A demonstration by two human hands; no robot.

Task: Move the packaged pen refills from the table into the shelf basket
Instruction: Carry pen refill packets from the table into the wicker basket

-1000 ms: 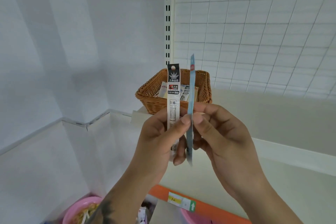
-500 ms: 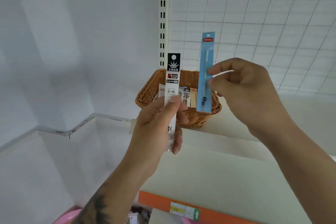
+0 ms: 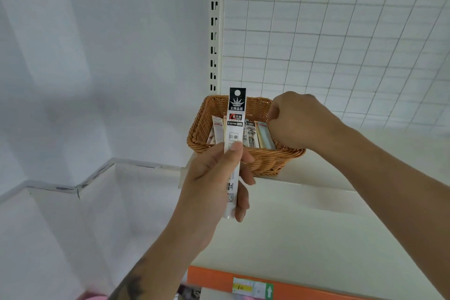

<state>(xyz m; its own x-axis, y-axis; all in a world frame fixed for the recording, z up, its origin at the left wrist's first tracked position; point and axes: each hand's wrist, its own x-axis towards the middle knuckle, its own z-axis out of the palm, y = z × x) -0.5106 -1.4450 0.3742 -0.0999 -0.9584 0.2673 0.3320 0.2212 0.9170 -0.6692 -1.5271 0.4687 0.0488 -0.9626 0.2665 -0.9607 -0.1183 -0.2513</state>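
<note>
A woven wicker basket [image 3: 265, 163] stands on the white shelf, and several packaged pen refills lean inside it. My left hand [image 3: 211, 178] holds a white refill pack with a black header [image 3: 235, 124] upright just in front of the basket. My right hand [image 3: 299, 122] reaches over the basket's right side with its fingers curled. They pinch the upper end of a blue refill pack [image 3: 266, 139], which rests inside the basket against the other packs.
The white shelf [image 3: 316, 226] has an orange front strip with a price label [image 3: 253, 290]. Behind the basket are a slotted upright [image 3: 214, 31] and a wire grid panel [image 3: 341, 44]. A white wall lies to the left, and something pink shows at the bottom edge.
My right hand has carried the blue pack from mid-air down into the basket. My left hand has kept the black-headed pack upright, a little closer to the basket.
</note>
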